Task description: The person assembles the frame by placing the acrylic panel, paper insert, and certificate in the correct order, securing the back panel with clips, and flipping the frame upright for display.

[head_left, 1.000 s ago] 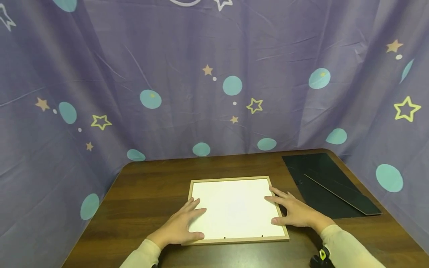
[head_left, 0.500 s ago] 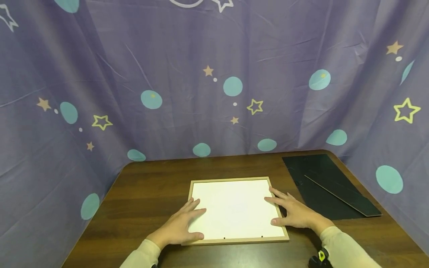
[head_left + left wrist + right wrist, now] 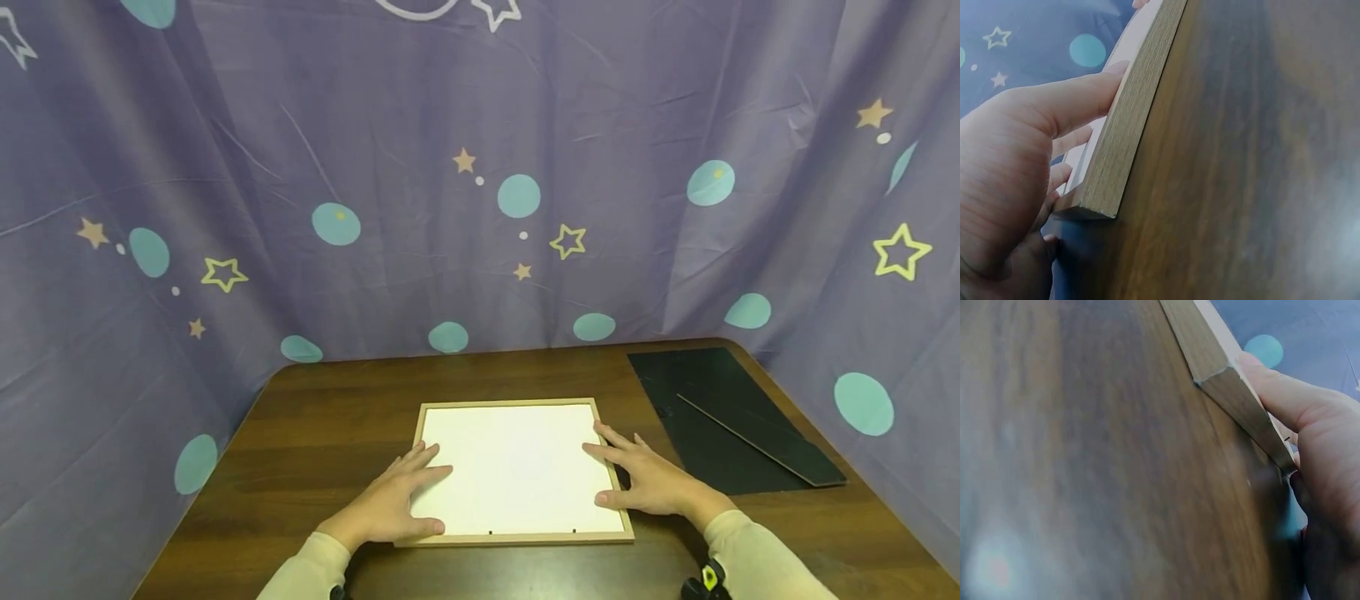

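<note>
A picture frame (image 3: pixel 517 540) of light wood lies flat on the brown table, with a bright white panel (image 3: pixel 517 467) inside its border. Two small dark tabs show along its near edge. My left hand (image 3: pixel 393 498) rests at the left side, fingers spread over the border and onto the panel. At the opposite side my right hand (image 3: pixel 648 477) lies the same way, its thumb near the close right corner. In the left wrist view, the thumb touches the top of the frame's thick wooden edge (image 3: pixel 1129 125). The right wrist view shows the right thumb on the frame's corner (image 3: pixel 1210 344).
Right of the frame, a black sheet (image 3: pixel 690 375) lies on the table, with a narrow black board (image 3: pixel 765 437) standing out at an angle on it. Behind the wooden table (image 3: pixel 337 433) hangs a purple curtain (image 3: pixel 420 125) with stars and dots.
The head view has shifted slightly, so things appear a little further left. Both hands keep the same places on the frame.
</note>
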`<state>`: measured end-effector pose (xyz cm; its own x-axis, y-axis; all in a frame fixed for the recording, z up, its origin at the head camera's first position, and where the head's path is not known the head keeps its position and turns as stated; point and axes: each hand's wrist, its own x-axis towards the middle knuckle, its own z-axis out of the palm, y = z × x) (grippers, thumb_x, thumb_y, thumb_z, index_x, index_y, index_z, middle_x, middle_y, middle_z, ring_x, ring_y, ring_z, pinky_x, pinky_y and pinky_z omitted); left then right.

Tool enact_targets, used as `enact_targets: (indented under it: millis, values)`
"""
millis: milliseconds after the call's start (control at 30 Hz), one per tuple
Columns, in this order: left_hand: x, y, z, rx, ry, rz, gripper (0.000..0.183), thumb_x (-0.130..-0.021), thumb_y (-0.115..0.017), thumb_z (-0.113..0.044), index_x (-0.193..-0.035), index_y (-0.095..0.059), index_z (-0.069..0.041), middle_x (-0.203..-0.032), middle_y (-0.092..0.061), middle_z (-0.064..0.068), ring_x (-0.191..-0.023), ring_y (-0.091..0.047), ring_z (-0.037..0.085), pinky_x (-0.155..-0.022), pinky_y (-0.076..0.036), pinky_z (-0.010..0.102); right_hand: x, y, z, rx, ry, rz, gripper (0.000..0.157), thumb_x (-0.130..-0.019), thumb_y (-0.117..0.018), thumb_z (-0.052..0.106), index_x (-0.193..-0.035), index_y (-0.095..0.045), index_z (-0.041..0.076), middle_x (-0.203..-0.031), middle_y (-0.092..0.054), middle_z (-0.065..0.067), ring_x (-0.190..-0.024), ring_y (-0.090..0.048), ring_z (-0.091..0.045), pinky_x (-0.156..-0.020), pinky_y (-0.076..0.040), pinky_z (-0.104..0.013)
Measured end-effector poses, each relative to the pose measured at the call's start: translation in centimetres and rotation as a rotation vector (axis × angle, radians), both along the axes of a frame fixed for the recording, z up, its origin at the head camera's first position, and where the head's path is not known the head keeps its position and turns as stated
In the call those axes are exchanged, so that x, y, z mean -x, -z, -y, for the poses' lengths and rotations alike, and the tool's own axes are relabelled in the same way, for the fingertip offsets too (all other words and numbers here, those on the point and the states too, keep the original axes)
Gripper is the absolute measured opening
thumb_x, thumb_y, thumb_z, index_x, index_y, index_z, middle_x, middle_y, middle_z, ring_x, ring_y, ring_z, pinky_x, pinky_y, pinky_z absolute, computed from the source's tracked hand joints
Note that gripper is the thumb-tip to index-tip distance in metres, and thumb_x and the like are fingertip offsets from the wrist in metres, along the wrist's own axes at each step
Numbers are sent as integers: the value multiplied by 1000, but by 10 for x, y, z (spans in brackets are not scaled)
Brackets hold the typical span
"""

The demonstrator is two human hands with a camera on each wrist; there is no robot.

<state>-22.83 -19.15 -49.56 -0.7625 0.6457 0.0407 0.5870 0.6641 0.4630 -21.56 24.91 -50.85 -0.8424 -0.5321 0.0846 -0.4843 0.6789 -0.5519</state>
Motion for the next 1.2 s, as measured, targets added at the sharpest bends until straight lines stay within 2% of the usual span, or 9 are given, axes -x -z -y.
enact_targets:
  millis: [200, 600, 833, 933, 1033, 1133, 1200]
  values:
    - [2, 2, 5, -1, -16, 1, 85, -74, -69, -64, -144, -46, -21, -159, -18, 8, -146, -7, 34, -108, -13, 66, 1, 1, 5, -5, 4, -11, 77, -85, -64, 56, -148, -39, 18, -160, -12, -12, -139, -19, -47, -107, -4, -69]
    - [1, 1, 6, -42, 6, -6, 83, -76, -70, -60, -143, -47, -17, -158, -20, 13, -145, -8, 37, -109, -11, 66, 0, 2, 6, 10, 1, -18, 77, -86, -64, 54, -148, -39, 17, -160, -10, -13, -138, -19, -51, -107, -2, -70]
    - [0, -1, 7, -98, -21, 24, 77, -78, -71, -57, -139, -52, -14, -156, -24, 14, -144, -12, 40, -104, -15, 72, 1, 6, 6, 55, -23, -60, 71, -88, -65, 47, -147, -40, 15, -158, -15, -16, -137, -23, -49, -105, -3, -72]
    - [-3, -7, 3, -126, -58, 2, 68, -82, -70, -52, -136, -55, -14, -154, -29, 15, -143, -17, 39, -102, -21, 71, 0, 4, 4, 81, 8, -57, 70, -89, -65, 47, -147, -41, 17, -158, -18, -13, -138, -25, -47, -106, -9, -70]
    - [-10, -17, -6, -142, -83, -49, 61, -85, -69, -47, -135, -56, -14, -152, -33, 13, -142, -20, 38, -102, -27, 68, -2, 1, -2, 92, 64, -69, 68, -89, -64, 48, -146, -42, 18, -157, -22, -10, -136, -30, -44, -103, -23, -69]
    - [-21, -27, -19, -143, -65, -125, 56, -87, -70, -41, -134, -57, -14, -150, -37, 9, -142, -24, 34, -102, -32, 64, -3, -1, -13, 68, 138, -136, 65, -90, -63, 48, -143, -46, 16, -154, -31, -11, -133, -36, -44, -96, -34, -69]
    - [-29, -34, -30, -139, -35, -173, 53, -87, -70, -38, -133, -57, -14, -148, -40, 6, -141, -27, 31, -103, -34, 60, -2, -3, -25, 44, 195, -197, 61, -91, -63, 47, -140, -50, 12, -149, -38, -14, -130, -39, -43, -95, -36, -67]
